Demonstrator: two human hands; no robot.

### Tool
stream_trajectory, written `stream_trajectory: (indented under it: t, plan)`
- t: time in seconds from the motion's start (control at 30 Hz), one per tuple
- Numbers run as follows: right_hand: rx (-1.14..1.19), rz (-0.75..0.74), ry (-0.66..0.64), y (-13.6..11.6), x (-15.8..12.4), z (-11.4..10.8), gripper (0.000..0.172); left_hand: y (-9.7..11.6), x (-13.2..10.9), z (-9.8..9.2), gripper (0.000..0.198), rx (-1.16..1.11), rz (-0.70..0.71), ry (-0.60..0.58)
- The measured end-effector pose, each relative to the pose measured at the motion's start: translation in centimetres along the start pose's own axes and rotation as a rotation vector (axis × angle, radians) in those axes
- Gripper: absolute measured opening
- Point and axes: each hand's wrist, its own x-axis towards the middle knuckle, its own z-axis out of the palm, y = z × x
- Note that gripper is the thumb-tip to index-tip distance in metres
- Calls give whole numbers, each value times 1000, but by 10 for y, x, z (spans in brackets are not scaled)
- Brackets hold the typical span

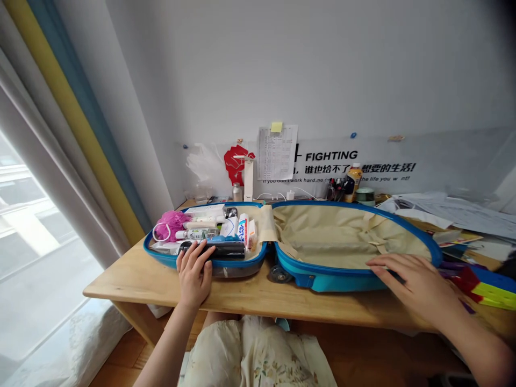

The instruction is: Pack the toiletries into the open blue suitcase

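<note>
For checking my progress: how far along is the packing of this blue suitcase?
Done: one blue hard shell holds a pink mesh bath puff and white toiletry tubes. In hand: the left hand rests against a long black item. Left: the other shell's beige fabric lining shows no items; the right hand rests on its blue rim.

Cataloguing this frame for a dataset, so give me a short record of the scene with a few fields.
Left hand: fingers resting on a black case
Right hand: resting on the rim of a blue suitcase
Suitcase: open, lying flat on a wooden table
In the suitcase's left half: pink bath puff, toothpaste, black case
Behind: juice bottle
</note>
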Motion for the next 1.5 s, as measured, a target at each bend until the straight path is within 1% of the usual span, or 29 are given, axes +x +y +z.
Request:
stream_trajectory:
  t: [0.1, 0.23, 0.3, 0.4, 0.47, 0.63, 0.7, 0.87, 0.97, 1.07, 1.13, 1.2, 1.23, 1.27, 1.3, 1.33, 1.4, 1.43, 1.5]
  plan:
    - [34, 8, 25, -4, -10, 6, 58, 3, 0, 0, 29, -13, 11, -26]
    - [79, 19, 45, -6, -10, 12, 60, 3, 0, -2, 29, -29, 41, -44]
    - [104, -10, 11, -4, -9, 12, 58, 0, 0, -3, 29, -28, 61, -57]
    - [113, -46, -77, -3, -8, 13, 53, -6, 1, -7, 30, -17, 86, -82]
    - [118, -71, -88, -7, -7, 16, 51, -12, 3, -12, 31, -8, 94, -94]
    - [154, -151, 70, -32, 1, 33, 54, -34, 8, -28, 31, 24, 91, -111]
    - [162, -181, 97, -45, 6, 40, 53, -44, 10, -35, 31, 48, 63, -121]
    - [183, -206, 60, -77, 20, 48, 49, -65, 13, -49, 35, 92, -50, -135]
    - [202, -243, 85, -95, 26, 52, 47, -76, 15, -55, 38, 131, -119, -125]
    - [200, -247, 96, -111, 30, 59, 45, -82, 21, -60, 41, 181, -201, -145]
    - [190, -227, 93, -122, 32, 62, 44, -81, 31, -63, 44, 221, -262, -173]
    - [188, -206, 103, -129, 34, 63, 41, -75, 45, -64, 47, 275, -318, -234]
    - [193, -204, 107, -130, 34, 63, 40, -70, 55, -63, 48, 301, -334, -286]
    - [200, -209, 110, -130, 35, 63, 38, -64, 64, -62, 48, 325, -339, -360]
    - [206, -217, 112, -126, 36, 63, 37, -58, 74, -60, 48, 353, -338, -463]
    - [206, -222, 118, -120, 36, 64, 36, -52, 84, -56, 48, 381, -334, -583]
    - [184, -203, 152, -100, 37, 68, 35, -40, 102, -46, 48, 429, -324, -811]
    - [163, -178, 189, -88, 37, 71, 36, -35, 109, -40, 48, 447, -321, -894]
    - [128, -118, 291, -61, 35, 79, 40, -29, 119, -27, 46, 464, -321, -979]
